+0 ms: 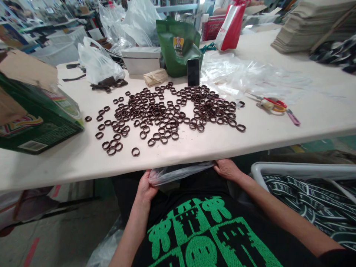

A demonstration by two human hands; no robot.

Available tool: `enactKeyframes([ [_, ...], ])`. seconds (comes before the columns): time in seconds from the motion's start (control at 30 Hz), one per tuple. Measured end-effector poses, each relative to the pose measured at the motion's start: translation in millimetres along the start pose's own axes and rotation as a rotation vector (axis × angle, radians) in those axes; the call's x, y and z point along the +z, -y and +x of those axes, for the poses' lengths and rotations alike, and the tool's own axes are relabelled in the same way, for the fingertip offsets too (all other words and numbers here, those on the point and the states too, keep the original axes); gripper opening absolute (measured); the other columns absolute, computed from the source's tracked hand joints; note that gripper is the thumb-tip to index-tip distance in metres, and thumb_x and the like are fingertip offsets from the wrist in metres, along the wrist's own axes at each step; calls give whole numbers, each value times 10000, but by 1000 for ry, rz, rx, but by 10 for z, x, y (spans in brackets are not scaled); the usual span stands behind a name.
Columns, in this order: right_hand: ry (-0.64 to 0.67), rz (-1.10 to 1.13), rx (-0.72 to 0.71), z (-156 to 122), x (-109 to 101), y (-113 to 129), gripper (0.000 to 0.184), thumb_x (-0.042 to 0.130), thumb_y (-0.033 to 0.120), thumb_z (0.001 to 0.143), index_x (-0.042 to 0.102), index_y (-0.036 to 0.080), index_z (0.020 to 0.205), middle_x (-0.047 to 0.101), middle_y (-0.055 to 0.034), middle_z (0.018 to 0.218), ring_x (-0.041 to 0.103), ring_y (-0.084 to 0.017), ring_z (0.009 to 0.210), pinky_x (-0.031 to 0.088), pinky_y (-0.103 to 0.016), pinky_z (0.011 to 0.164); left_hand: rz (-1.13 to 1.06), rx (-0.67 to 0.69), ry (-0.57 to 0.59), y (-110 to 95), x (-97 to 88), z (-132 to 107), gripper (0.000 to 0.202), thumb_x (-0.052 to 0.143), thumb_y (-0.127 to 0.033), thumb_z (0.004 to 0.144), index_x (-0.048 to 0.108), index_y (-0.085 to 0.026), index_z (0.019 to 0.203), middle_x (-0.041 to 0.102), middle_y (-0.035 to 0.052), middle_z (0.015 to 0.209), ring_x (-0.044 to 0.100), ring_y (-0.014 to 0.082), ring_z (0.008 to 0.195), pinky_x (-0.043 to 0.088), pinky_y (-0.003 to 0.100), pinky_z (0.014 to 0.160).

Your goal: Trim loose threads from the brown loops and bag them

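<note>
Using the spread of dark brown rings (155,111) as the landmark here. Just this side of it, below the front edge of the table (194,148), both hands are on a clear plastic bag (180,173). The left hand (147,185) has one end bunched between thumb and fingers, and the right hand (226,168) is pinching the other end, so the bag is stretched sideways between them, over the lap. Neither hand is touching the rings.

The rings themselves are loose — heaped up in places, single strays around the fringe. Left of them is a big green carton (52,129) with its cardboard flaps up. Right behind them a phone (193,73) stands upright in front of a green pouch (172,37), with a white box (141,63) and a rolled beige bundle (155,77) next to that. Behind and to the right of the rings there's a messy layer of clear plastic (239,72), and off their right side lie some scissors (275,104) with red and yellow on the handles. Nearer than the rings and well to their right — lower than the tabletop — is a grey bin (261,168) full of black straps (306,196) with white lettering.
</note>
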State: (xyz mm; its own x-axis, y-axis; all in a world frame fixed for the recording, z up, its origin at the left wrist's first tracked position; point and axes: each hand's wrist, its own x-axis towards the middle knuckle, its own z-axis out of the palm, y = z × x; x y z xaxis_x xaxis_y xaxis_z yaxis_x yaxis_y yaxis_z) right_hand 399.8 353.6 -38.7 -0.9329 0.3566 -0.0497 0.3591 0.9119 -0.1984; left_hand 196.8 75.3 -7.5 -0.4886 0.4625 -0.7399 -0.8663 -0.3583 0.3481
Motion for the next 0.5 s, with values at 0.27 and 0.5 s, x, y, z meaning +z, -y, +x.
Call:
enactKeyframes([
  [0.27,-120,98,-131,-285,-479,191,226,523,289,920,709,175,978,740,-103,934,692,-233,820,537,-328,769,-65,-42,-3,-21,13,-84,435,501,-92,889,290,-208,527,270,-82,429,282,40,329,273,146,329],
  [0.5,-137,404,-586,-36,-449,861,386,505,258,950,570,164,1318,629,-129,1299,614,-225,1155,521,-355,961,-77,-39,36,-8,-38,-151,383,502,-85,845,404,-183,488,366,-54,401,351,50,319,325,151,325],
])
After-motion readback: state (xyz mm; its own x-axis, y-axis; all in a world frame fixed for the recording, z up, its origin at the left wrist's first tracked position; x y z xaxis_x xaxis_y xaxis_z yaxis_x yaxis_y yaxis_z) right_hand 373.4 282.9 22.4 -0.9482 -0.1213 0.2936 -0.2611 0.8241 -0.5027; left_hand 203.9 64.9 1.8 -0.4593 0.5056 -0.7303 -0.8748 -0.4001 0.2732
